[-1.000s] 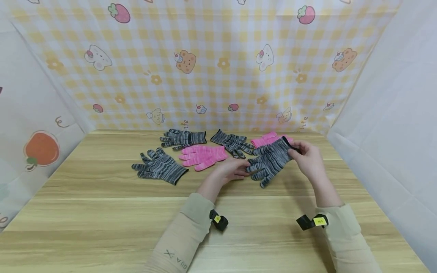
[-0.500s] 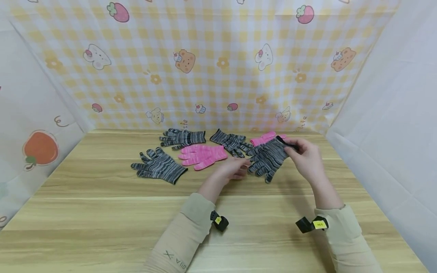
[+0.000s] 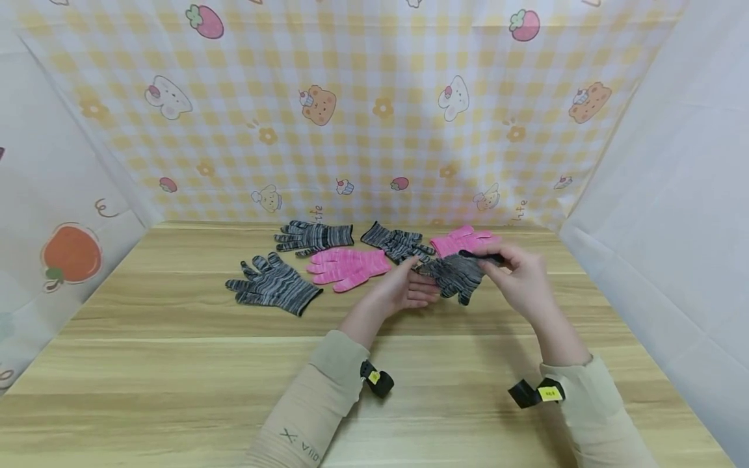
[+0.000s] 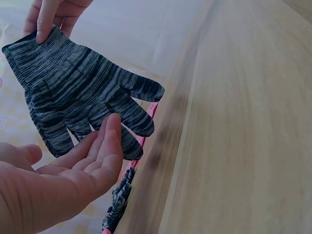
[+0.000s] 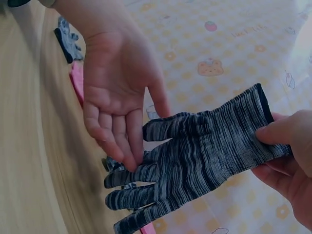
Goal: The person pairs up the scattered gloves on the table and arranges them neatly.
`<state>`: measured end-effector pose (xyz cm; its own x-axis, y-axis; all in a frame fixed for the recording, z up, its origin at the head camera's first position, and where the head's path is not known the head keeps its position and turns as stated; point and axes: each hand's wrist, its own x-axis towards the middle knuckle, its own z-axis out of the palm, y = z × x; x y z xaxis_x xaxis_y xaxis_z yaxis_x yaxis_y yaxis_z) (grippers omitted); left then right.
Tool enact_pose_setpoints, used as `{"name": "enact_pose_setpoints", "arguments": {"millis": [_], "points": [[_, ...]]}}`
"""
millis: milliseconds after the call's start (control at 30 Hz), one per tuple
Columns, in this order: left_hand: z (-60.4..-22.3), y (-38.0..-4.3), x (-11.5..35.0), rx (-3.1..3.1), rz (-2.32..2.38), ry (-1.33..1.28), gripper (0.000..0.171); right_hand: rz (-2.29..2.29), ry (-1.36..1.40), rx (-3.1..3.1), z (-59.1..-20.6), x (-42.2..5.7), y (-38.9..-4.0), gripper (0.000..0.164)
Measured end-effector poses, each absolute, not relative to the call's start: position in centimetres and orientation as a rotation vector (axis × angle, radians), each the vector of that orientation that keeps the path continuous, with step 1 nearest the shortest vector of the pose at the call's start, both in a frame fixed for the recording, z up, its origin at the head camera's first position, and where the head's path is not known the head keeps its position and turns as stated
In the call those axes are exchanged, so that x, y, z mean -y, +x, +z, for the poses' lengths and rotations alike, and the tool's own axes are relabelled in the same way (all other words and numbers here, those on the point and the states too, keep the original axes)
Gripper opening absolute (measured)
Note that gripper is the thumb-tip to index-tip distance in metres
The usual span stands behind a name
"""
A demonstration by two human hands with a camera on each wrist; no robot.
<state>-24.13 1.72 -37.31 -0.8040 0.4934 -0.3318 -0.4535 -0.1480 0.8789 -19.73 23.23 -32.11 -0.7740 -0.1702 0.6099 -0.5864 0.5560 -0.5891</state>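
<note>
My right hand (image 3: 521,270) pinches the dark cuff of a grey-and-black striped knit glove (image 3: 459,276) between thumb and fingers. The glove is held above the table, its fingers spread toward my left hand (image 3: 404,290). In the left wrist view, the left hand's fingers (image 4: 114,141) are extended, palm turned up, beside the glove's finger ends. The right wrist view shows the left fingertips overlapping the glove's fingers, with the thumb apart from the palm. Behind the held glove lies a pink glove (image 3: 459,240), and a second striped glove (image 3: 394,242) lies just beyond my left hand.
Farther left on the wooden table (image 3: 234,390) lie another pink glove (image 3: 349,268) and two striped gloves, one at the back (image 3: 333,237) and one nearer (image 3: 277,286). A yellow checked cloth (image 3: 374,149) hangs along the back edge, with white cloth on both sides.
The held glove's cuff has come lower and a little left, tipping the glove flatter. My left hand has turned palm up with its thumb raised. More of the pink glove behind shows.
</note>
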Motion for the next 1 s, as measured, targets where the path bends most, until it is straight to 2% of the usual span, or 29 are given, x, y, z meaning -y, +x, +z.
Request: {"name": "enact_pose_setpoints", "arguments": {"millis": [200,467,567,800,1000], "points": [[-37.4,-24.2,-1.7,-1.424,2.107,0.013,0.061,1.025,0.785,2.300,-32.6,-23.7,-19.1,0.024],[-37.4,-24.2,-2.0,-1.398,2.212,-0.051,0.031,0.958,0.947,2.331,-33.1,-24.1,-18.2,0.035],[-37.4,-24.2,-2.1,-1.402,2.236,-0.076,0.025,0.936,0.980,2.345,-33.4,-24.1,-17.9,0.036],[-37.7,-24.3,-2.3,-1.457,2.242,-0.081,0.030,0.925,1.079,2.375,-34.1,-24.1,-17.3,0.042],[-37.9,-24.4,-2.4,-1.476,2.213,-0.054,0.038,0.908,1.162,2.415,-34.9,-24.1,-16.9,0.040]]}}
